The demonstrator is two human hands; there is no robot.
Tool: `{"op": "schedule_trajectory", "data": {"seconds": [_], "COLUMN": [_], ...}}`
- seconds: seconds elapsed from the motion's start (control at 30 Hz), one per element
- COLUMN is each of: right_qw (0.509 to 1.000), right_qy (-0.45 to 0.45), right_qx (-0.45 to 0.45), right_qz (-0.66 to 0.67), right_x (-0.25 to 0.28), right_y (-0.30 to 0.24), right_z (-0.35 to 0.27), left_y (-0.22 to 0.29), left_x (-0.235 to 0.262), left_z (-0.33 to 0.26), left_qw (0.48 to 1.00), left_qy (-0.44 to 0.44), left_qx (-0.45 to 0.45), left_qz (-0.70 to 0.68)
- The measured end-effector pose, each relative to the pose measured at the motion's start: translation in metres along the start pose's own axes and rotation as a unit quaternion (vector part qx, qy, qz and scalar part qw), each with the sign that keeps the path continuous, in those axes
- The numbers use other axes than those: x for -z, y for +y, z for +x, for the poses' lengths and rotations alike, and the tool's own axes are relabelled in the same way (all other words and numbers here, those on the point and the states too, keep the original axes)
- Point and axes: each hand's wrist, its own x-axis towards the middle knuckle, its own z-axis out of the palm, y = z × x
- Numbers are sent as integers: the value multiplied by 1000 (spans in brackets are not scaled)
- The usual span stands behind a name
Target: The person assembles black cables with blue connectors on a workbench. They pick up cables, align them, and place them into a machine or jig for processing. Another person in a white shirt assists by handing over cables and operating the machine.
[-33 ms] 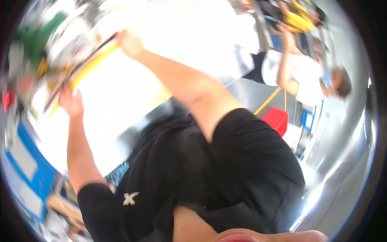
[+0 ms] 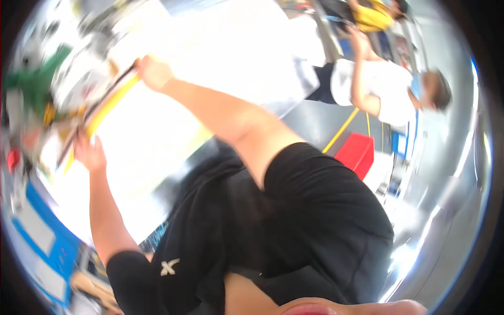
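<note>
A long, narrow strip, dark along one side and yellow along the other, runs slantwise at the far left of a glaring white work surface. My right hand is closed around its far right end. Nearer and to the left, my left hand grips the strip's lower part, fingers over its dark side and thumb toward the yellow side. Blur and glare hide the exact finger contact and what the strip is. Both arms reach out to the left over the white surface.
Beyond the strip lie a bunched clear plastic bag and a green item. A masked person in a white shirt stands at the right, near a red box. Another person wears yellow. Blue-framed panels are at the left.
The whole view has shifted a little, so the background and the right hand sit further left. Both hands keep their hold on the strip.
</note>
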Motion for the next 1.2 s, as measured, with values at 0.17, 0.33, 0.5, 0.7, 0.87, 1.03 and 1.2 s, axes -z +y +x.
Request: {"op": "schedule_trajectory", "data": {"seconds": [0.17,0.33,0.5,0.7,0.87,1.03,1.2], "right_qw": [994,999,996,991,988,990,992], "right_qy": [-77,-35,-40,-80,-107,-104,-105], "right_qx": [-73,22,66,68,83,74,69], "right_qz": [20,6,-44,-81,-76,-63,-24], "right_x": [80,61,58,61,66,63,69], "right_y": [-7,10,21,19,17,14,15], "right_z": [-11,-15,-24,-26,-25,-22,-25], "left_y": [25,-1,9,12,11,8,9], "left_x": [10,-9,-6,-4,-5,-3,-3], "left_z": [15,-3,-1,1,0,-1,1], "left_qw": [996,977,972,974,974,976,975], "left_qy": [-44,-186,-199,-194,-194,-188,-197], "left_qx": [14,85,104,104,103,99,100], "left_qz": [82,67,64,58,58,43,37]}}
